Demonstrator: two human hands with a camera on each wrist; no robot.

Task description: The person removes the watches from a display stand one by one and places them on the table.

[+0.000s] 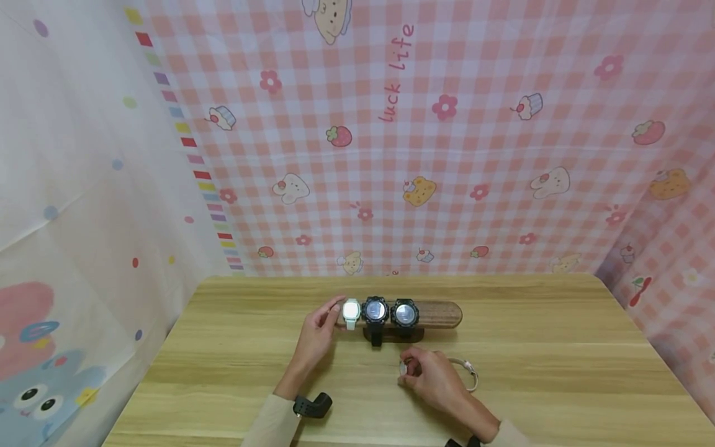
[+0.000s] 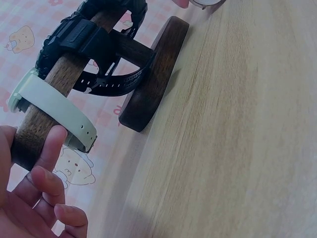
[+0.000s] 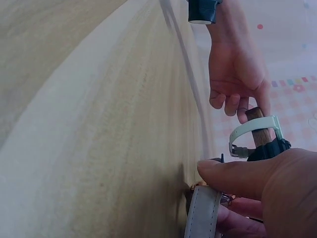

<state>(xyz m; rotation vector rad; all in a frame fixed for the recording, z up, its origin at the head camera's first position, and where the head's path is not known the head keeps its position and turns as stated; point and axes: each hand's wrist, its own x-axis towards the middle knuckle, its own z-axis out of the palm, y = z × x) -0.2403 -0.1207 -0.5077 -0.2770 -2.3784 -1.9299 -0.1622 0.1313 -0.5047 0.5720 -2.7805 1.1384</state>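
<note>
L→R, head view. L hand (image 1: pixel 317 332): thumb + index pinch L end of wooden bar (image 1: pixel 438 315); other fingers loosely bent. Good steadying spot, imo: light pinch, no downward push, since bar overhangs its base (image 1: pixel 416 336) and might tip. Next: mint watch (image 1: pixel 351 310) just beside the fingertips, then two black watches (image 1: pixel 376 309) (image 1: pixel 404 314), all strapped round bar, faces twd person. R hand (image 1: pixel 436 379), well apart from L, nearer person than the stand: thumb + fingers pinch white-strap watch (image 3: pixel 202 213) by its head; strap trails out R of hand. Can't tell if watch touches table (image 1: pixel 530 366). Best: grip case edges, not glass; mind loose strap re snagging; avoid knocking black watches.
</note>
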